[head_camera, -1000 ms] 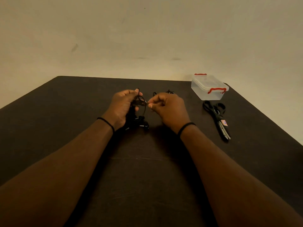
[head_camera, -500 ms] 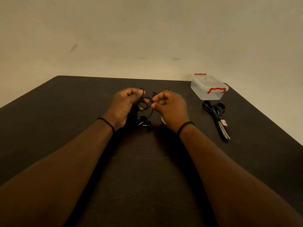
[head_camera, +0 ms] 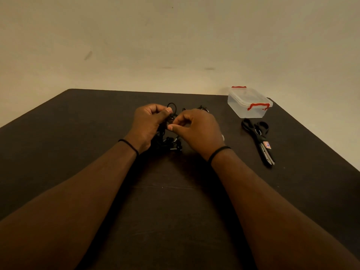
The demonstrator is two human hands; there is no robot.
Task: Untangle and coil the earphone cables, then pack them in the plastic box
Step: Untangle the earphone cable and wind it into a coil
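A person's left hand [head_camera: 149, 123], a thin black band [head_camera: 128, 145] at its wrist, curls around a bundle of tangled black earphone cables [head_camera: 167, 133] held just above the dark table [head_camera: 78, 133], with one loop of cord rising past the knuckles and the earbuds and plugs hanging from the bundle, close to or on the tabletop (which of the two cannot be told). Just beside it, the right hand [head_camera: 196, 129], banded [head_camera: 219, 152] the same way, pinches a strand of the same tangle between thumb and forefinger, its other fingers curled in. More black cable [head_camera: 202, 108] peeks out beyond the right hand's knuckles, lying on the table. Farther right, near the table's far corner, stands the clear plastic box [head_camera: 248, 103], its lid on and its red clips [head_camera: 258, 105] showing at both ends. Just in front of the box lies a pair of black-handled scissors [head_camera: 260, 141], blades closed and pointing toward the person, a small label on one blade. A plain cream wall [head_camera: 175, 45] rises behind the table.
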